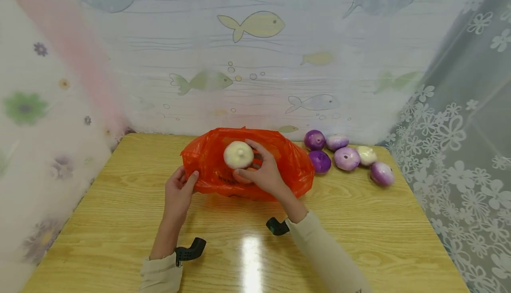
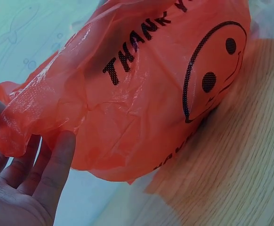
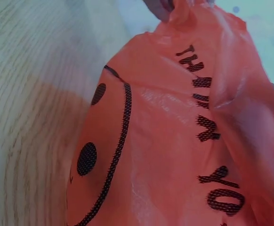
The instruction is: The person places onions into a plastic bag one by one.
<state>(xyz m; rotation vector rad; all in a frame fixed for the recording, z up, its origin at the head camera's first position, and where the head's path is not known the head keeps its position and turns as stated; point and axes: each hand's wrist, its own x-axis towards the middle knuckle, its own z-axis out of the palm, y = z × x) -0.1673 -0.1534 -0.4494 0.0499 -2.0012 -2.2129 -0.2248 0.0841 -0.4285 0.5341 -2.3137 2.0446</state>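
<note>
A red plastic bag (image 1: 291,164) with black print lies on the table, its mouth spread wide. My left hand (image 1: 180,193) pinches the bag's left edge between thumb and fingers; in the left wrist view the same hand (image 2: 28,183) has the crumpled plastic at its fingertips. My right hand (image 1: 265,171) holds a whitish onion (image 1: 238,154) over the bag's opening, the thumb below it and fingers at its right side. From the right wrist camera, the bag's printed side (image 3: 165,141) fills most of the picture and hides the right hand's grasp.
Right of the bag, purple onions (image 1: 315,140) and a whitish onion (image 1: 366,156) lie in a loose group of several on the wooden table (image 1: 223,262). Patterned curtains (image 1: 255,62) stand behind the table and at both sides.
</note>
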